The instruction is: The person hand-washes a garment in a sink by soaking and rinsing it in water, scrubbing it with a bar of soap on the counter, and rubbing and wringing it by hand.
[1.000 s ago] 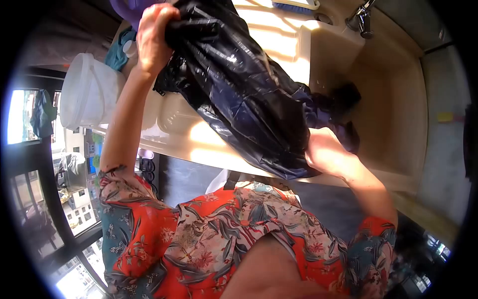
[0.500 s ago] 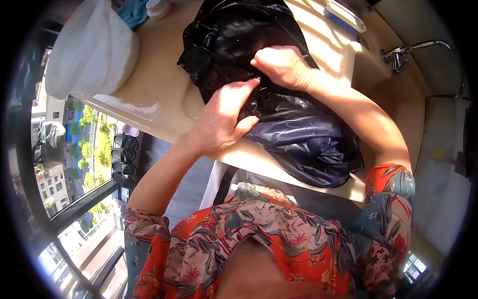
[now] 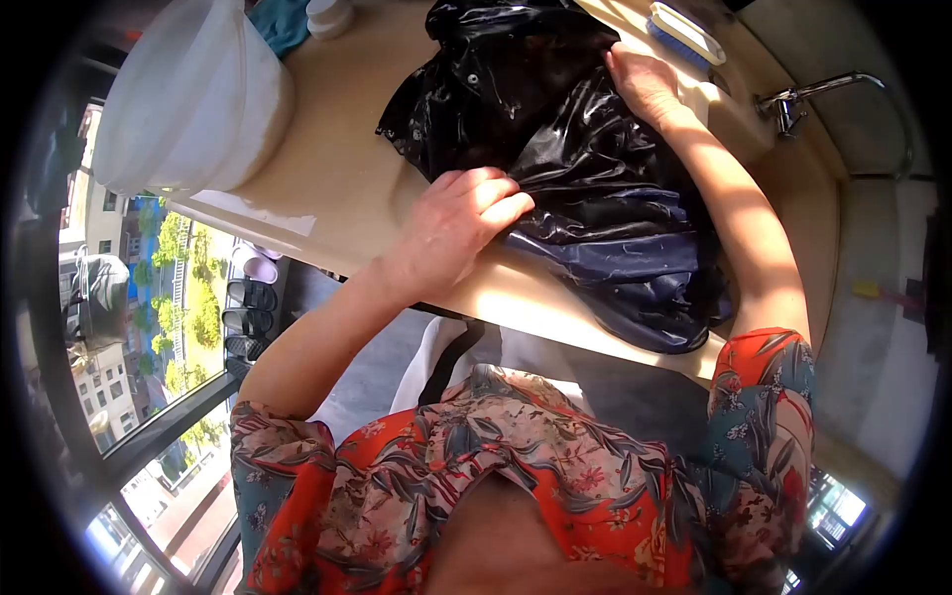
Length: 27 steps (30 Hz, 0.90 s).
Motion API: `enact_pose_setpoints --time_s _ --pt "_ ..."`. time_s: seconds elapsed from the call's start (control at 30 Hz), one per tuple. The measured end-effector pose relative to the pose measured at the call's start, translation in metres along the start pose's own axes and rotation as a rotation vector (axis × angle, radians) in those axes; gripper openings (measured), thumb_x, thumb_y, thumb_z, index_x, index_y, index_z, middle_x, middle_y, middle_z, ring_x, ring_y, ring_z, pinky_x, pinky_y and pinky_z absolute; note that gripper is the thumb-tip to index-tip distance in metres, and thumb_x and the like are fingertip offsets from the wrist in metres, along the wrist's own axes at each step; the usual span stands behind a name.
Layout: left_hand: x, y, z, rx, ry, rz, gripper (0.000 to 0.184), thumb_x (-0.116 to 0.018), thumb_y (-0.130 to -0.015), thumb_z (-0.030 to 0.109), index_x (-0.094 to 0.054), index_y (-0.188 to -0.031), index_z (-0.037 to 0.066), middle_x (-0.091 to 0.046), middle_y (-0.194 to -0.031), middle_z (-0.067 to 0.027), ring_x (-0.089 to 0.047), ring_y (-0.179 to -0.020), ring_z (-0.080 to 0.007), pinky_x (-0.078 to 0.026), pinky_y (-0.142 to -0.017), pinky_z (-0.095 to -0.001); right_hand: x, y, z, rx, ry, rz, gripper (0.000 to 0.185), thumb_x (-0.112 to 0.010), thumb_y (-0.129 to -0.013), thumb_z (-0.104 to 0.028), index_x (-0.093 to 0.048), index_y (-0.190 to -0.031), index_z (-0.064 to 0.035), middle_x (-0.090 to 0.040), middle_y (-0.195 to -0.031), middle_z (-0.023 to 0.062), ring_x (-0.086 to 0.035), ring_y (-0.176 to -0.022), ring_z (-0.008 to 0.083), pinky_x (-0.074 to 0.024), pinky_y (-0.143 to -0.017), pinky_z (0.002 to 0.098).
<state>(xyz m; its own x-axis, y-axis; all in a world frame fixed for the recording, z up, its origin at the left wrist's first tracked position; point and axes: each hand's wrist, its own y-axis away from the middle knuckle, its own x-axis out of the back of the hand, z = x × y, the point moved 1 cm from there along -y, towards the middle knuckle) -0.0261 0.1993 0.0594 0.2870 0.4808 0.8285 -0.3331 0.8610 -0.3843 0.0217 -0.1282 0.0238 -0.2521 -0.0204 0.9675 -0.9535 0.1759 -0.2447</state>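
A wet, shiny black garment [image 3: 585, 129] with snap buttons and a dark blue part lies bunched over the light counter beside the sink. My left hand [image 3: 461, 223] is closed on its near left edge, fingers curled into the fabric. Farther up on the right, my right hand [image 3: 647, 84] pinches the garment's right edge. Folds of the dark blue part hang at the counter's front edge near my right forearm.
A white bucket [image 3: 198, 99] stands at the left, with a teal cloth [image 3: 282, 22] and a white lid [image 3: 328, 17] behind it. A brush [image 3: 686, 35] lies at the back right, near the chrome faucet [image 3: 788, 109] and sink basin [image 3: 808, 198]. Slippers [image 3: 250, 295] are on the floor.
The garment has gone from being held up to lying spread on the counter. My right hand has moved up and right to its edge, away from my left hand.
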Motion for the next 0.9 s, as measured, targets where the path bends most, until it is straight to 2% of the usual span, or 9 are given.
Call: enact_pose_setpoints --time_s 0.17,0.23,0.27,0.33,0.47,0.6,0.67,0.73,0.9 --pt "0.02 -0.025 -0.045 0.089 -0.148 0.145 0.033 -0.057 -0.056 -0.004 -0.061 -0.086 0.008 -0.058 -0.079 -0.0047 -0.054 -0.078 -0.0259 -0.045 -0.07 -0.0365 0.03 0.067 0.013 -0.046 -0.326 -0.077 0.034 -0.046 -0.093 -0.033 -0.055 -0.078 -0.0036 -0.056 -0.069 0.0194 -0.058 -0.068 0.0303 -0.0457 -0.065 0.0358" --pt "0.03 -0.069 -0.05 0.114 -0.251 0.31 0.031 -0.056 -0.055 -0.004 -0.061 -0.082 0.008 -0.059 -0.08 -0.0029 -0.055 -0.08 -0.0248 -0.046 -0.073 -0.0343 0.058 0.097 0.003 -0.268 -0.405 -0.316 0.026 -0.051 -0.092 -0.025 -0.058 -0.082 -0.0026 -0.059 -0.069 0.0107 -0.057 -0.064 0.0191 -0.0454 -0.064 0.0301" --pt "0.036 -0.097 -0.055 0.093 -0.231 0.331 0.027 -0.063 -0.07 0.016 -0.062 -0.096 0.01 -0.062 -0.094 -0.0066 -0.057 -0.092 -0.0263 -0.044 -0.078 -0.0375 0.052 0.109 0.014 -0.242 -0.561 -0.319 0.031 -0.048 -0.092 -0.03 -0.057 -0.084 -0.0016 -0.057 -0.071 0.0107 -0.053 -0.067 0.0182 -0.044 -0.065 0.0323" --pt "0.03 -0.208 -0.036 -0.117 -0.227 0.607 0.008 -0.055 -0.067 0.008 -0.061 -0.063 0.006 -0.058 -0.071 -0.0131 -0.055 -0.077 -0.0334 -0.044 -0.072 -0.0398 0.071 0.121 0.015 -0.336 -0.944 -0.28 0.037 -0.048 -0.091 -0.037 -0.055 -0.085 -0.0009 -0.053 -0.072 0.0074 -0.046 -0.067 0.0145 -0.0418 -0.063 0.0316" --pt "-0.001 -0.229 -0.023 -0.004 -0.359 0.575 0.034 -0.058 -0.073 0.016 -0.055 -0.106 0.007 -0.055 -0.104 -0.0175 -0.049 -0.101 -0.0342 -0.041 -0.084 -0.0422 0.108 0.102 0.081 -0.549 -1.344 0.091 0.027 -0.05 -0.093 -0.025 -0.05 -0.072 -0.0097 -0.036 -0.056 -0.007 -0.03 -0.048 0.004 -0.0283 -0.046 0.0214" --pt "0.023 -0.135 0.007 0.187 -0.319 0.218 0.028 -0.061 -0.077 0.017 -0.059 -0.099 0.0 -0.06 -0.096 -0.016 -0.057 -0.091 -0.0295 -0.046 -0.079 -0.0395 0.148 0.127 -0.016 0.331 -0.875 0.127 0.028 -0.052 -0.091 -0.016 -0.046 -0.066 -0.0071 -0.037 -0.056 -0.0017 -0.037 -0.051 0.0105 -0.0312 -0.047 0.0252" --pt "0.004 -0.103 -0.005 0.358 -0.351 -0.002 0.064 -0.063 -0.077 0.048 -0.048 -0.127 0.012 -0.047 -0.127 -0.0176 -0.043 -0.119 -0.0325 -0.038 -0.095 -0.0422 0.111 0.131 -0.049 0.787 -0.426 0.03 0.026 -0.061 -0.082 -0.015 -0.044 -0.064 -0.009 -0.044 -0.058 0.0079 -0.049 -0.056 0.026 -0.0396 -0.053 0.0315" --pt "-0.018 -0.047 0.007 0.547 -0.439 -0.328 0.079 -0.064 -0.069 0.06 -0.042 -0.132 0.017 -0.032 -0.141 -0.0122 -0.025 -0.131 -0.0378 -0.025 -0.101 -0.0562 0.034 0.098 -0.03 0.753 -0.407 0.105 0.026 -0.06 -0.083 -0.021 -0.045 -0.065 -0.0098 -0.049 -0.06 0.0096 -0.052 -0.058 0.0281 -0.0398 -0.052 0.0355" --pt "-0.012 -0.005 0.009 0.487 -0.308 -0.096 0.068 -0.062 -0.072 0.057 -0.046 -0.128 0.022 -0.03 -0.142 -0.0127 -0.025 -0.131 -0.0364 -0.022 -0.107 -0.0478 0.005 -0.016 0.059 0.275 0.018 0.06 0.031 -0.045 -0.091 -0.032 -0.058 -0.078 -0.0076 -0.063 -0.072 0.0141 -0.061 -0.07 0.0354 -0.0487 -0.056 0.042"
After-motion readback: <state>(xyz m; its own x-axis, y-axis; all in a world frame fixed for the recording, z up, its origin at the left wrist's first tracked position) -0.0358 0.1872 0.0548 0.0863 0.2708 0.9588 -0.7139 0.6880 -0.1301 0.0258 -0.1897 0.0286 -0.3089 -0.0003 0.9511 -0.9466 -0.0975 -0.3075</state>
